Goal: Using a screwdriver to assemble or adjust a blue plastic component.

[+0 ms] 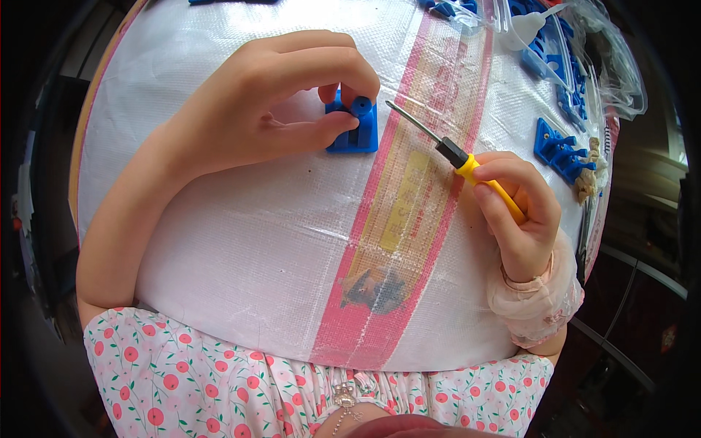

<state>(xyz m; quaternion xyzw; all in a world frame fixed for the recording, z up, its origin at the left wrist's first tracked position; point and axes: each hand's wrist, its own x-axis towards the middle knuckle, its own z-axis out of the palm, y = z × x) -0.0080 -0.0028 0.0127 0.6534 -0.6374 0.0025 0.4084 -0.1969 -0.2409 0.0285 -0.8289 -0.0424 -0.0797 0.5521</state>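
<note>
Fingers of the left hand (263,109) pinch a blue plastic part (355,125) near the counter's (241,241) far edge; the right hand (520,215) grips a yellow-handled screwdriver (456,157) just beside it.

Left hand (270,102) pinches a small blue plastic part (354,124) between thumb and fingers (350,69), part resting on the white woven-sack-covered worktop (241,241). Right hand (522,212) grips a yellow-handled screwdriver (456,157); its tip lies just beside the part, not touching. More blue pieces (562,153) and clear plastic bags (606,58) at far right.
</note>
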